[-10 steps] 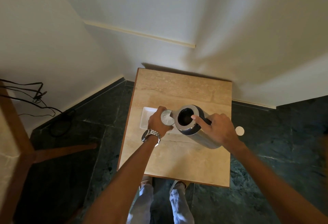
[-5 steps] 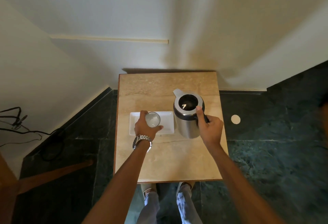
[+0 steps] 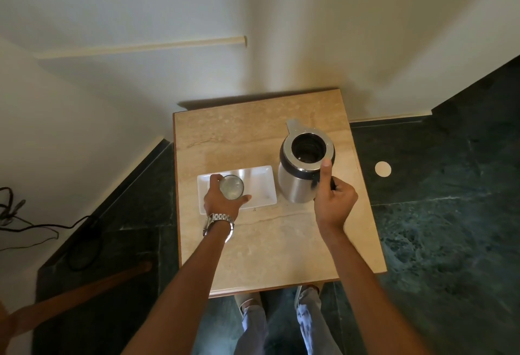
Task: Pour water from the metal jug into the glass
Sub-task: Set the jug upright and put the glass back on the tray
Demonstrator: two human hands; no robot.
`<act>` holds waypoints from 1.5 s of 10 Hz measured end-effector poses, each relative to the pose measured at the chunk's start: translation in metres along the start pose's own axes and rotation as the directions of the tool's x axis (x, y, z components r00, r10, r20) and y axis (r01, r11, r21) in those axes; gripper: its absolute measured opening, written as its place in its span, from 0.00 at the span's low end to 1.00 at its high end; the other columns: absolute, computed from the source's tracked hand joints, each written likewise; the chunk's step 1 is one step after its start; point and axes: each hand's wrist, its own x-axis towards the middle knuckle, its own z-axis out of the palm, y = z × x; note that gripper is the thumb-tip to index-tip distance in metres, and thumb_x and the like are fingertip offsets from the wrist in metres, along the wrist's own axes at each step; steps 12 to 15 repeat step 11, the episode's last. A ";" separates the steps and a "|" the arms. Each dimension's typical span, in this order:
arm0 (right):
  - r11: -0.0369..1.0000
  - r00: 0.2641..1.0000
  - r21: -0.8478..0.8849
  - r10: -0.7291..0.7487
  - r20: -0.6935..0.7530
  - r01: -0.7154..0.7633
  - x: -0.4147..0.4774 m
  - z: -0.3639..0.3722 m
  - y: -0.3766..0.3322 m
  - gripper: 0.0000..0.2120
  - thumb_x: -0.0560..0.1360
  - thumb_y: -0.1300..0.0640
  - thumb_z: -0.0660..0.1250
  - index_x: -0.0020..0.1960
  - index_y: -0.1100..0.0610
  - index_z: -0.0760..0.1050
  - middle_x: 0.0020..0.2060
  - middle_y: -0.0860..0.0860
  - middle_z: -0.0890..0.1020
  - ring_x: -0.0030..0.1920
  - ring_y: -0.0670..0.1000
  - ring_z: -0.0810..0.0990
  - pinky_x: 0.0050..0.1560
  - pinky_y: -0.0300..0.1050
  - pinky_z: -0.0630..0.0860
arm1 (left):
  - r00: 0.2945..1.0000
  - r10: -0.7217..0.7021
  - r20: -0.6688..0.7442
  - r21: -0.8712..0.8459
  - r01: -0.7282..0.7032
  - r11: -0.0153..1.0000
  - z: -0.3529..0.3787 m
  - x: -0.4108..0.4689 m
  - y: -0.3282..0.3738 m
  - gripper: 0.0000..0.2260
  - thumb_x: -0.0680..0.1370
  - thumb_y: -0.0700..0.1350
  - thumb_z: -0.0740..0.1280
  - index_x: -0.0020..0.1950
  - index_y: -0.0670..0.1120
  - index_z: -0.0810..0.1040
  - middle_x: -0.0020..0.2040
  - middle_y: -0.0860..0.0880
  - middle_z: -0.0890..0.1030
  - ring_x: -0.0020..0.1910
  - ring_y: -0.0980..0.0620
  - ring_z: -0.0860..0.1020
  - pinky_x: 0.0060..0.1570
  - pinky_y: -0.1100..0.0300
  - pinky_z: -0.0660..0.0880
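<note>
A: Where is the metal jug (image 3: 302,177) right now?

B: It stands upright on the right half of the small stone-topped table (image 3: 270,247), lid off, its dark mouth open to the camera and its spout pointing toward the far wall. It sits just beside the white rectangular tray (image 3: 260,185), at the tray's right end.

A: And the right hand (image 3: 333,198)?

B: Its fingers are closed around the jug's black handle on the near right side, with the thumb stretched up so that its tip lies against the steel rim.

A: What about the glass (image 3: 231,187)?

B: The glass stands on the left part of the tray. Its contents look pale and clear from above, but I cannot tell how full it is.

A: Is the left hand (image 3: 222,201) holding it?

B: Yes, it is wrapped around the glass from the near side, fingers curling round the left wall and the thumb lying on the right, so the grip is closed on the glass. A steel wristwatch (image 3: 219,223) sits on that wrist.

A: Anything else around?

B: The floor is dark green stone. A small round pale disc (image 3: 383,169) lies on it to the right of the table, well apart from the jug. Black cables (image 3: 33,222) trail along the floor at far left, and the person's legs show below the table's near edge.
</note>
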 end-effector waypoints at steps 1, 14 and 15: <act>0.999 0.999 0.014 -0.031 -0.015 0.031 0.005 0.005 -0.003 0.31 0.78 0.35 0.64 0.25 0.55 0.69 0.19 0.46 0.70 0.23 0.46 0.67 0.27 0.42 0.65 | 1.000 0.005 -0.019 -0.012 -0.005 1.000 0.000 0.003 0.001 0.34 0.54 0.51 0.85 0.53 0.57 0.70 0.45 0.56 0.77 0.44 0.48 0.77 0.43 0.56 0.74; 0.996 0.992 -0.057 0.068 -0.103 -0.074 -0.028 0.001 -0.016 0.25 0.80 0.38 0.59 0.42 0.59 0.74 0.34 0.54 0.79 0.35 0.54 0.79 0.35 0.52 0.79 | 0.995 0.073 0.069 0.094 -0.079 0.992 -0.015 -0.010 0.021 0.57 0.57 0.53 0.85 0.77 0.47 0.56 0.74 0.44 0.67 0.72 0.41 0.67 0.69 0.45 0.67; 0.996 0.992 -0.057 0.068 -0.103 -0.074 -0.028 0.001 -0.016 0.25 0.80 0.38 0.59 0.42 0.59 0.74 0.34 0.54 0.79 0.35 0.54 0.79 0.35 0.52 0.79 | 0.995 0.073 0.069 0.094 -0.079 0.992 -0.015 -0.010 0.021 0.57 0.57 0.53 0.85 0.77 0.47 0.56 0.74 0.44 0.67 0.72 0.41 0.67 0.69 0.45 0.67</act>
